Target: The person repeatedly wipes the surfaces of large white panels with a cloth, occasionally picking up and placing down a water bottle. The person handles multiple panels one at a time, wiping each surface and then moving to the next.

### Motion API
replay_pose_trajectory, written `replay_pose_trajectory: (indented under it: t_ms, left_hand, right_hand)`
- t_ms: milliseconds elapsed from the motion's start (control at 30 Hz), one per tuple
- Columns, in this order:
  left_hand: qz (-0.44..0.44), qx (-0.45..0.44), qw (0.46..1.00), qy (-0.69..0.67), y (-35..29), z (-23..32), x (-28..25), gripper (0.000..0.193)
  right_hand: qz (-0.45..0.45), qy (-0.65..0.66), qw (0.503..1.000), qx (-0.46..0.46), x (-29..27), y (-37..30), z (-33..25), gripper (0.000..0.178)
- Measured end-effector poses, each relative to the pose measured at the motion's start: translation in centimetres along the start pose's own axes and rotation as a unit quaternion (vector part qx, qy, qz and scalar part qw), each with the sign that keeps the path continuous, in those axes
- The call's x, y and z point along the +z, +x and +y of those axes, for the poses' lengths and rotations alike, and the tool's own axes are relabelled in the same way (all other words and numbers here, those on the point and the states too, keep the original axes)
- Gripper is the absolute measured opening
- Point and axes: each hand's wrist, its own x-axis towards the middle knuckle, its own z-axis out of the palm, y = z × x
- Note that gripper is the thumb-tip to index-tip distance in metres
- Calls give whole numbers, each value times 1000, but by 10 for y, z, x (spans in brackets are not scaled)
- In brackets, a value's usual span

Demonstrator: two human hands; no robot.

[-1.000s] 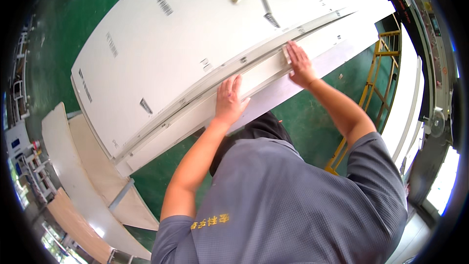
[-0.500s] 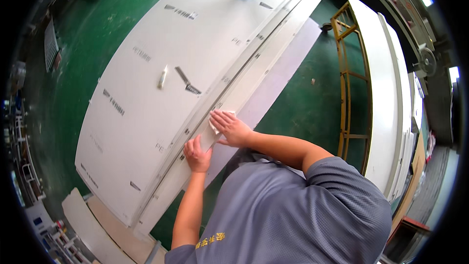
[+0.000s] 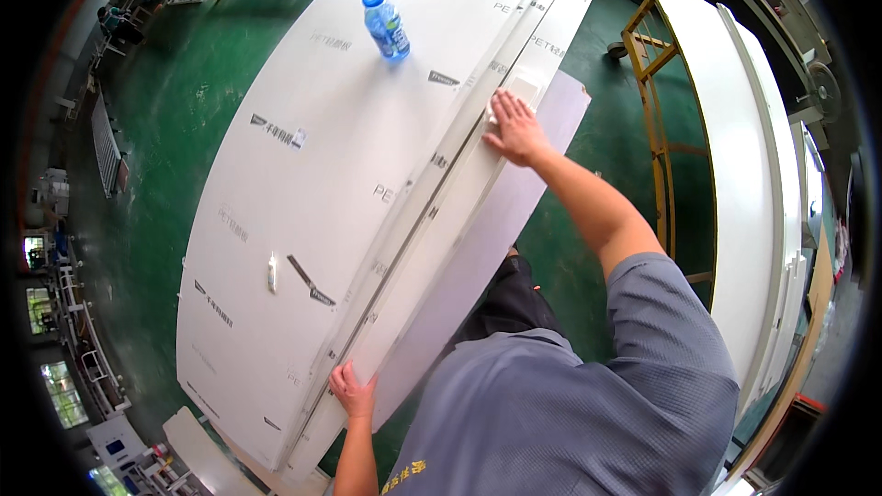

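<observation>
My right hand (image 3: pixel 519 131) reaches far along a long narrow white panel strip (image 3: pixel 450 220). It presses a white cloth (image 3: pixel 491 118), mostly covered by the fingers, against the surface. A pale rectangular patch (image 3: pixel 525 88) shows just beyond the fingertips. Nearer to me, my left hand (image 3: pixel 354 392) rests on the same strip, fingers spread across it and thumb apart. Left of the strip lies a broad white sheet (image 3: pixel 276 184) with printed marks, a narrow gap between them. A pale lilac board (image 3: pixel 459 271) sits lower, along the strip's right side.
A blue-capped plastic bottle (image 3: pixel 386 28) stands on the broad sheet. A small white tube (image 3: pixel 272 273) lies farther down it. At right, a yellow metal frame on wheels (image 3: pixel 658 147) stands beside long white panels (image 3: pixel 726 165). Green floor (image 3: pixel 165 110) surrounds the work surface.
My right hand has slid forward along the strip with the cloth, away from my left hand. My left hand stays on the strip near me. The view has shifted.
</observation>
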Motion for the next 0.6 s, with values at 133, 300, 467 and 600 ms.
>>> replay_pose_trajectory:
  t_ms: [133,300,467,600]
  left_hand:
    - [-53,-30,997,41,20,31,-24,71]
    - [-143,-93,983,61,29,42,-35,66]
    - [-185,-105,972,102,43,51,-34,65]
    - [-181,-105,974,89,41,56,-45,63]
  right_hand:
    - [59,26,995,79,-7,45,41,87]
    - [-20,119,976,-180,-2,-36,-13,86]
    - [69,94,991,-68,-18,47,68,63]
    - [71,185,969,-145,-4,17,58,46]
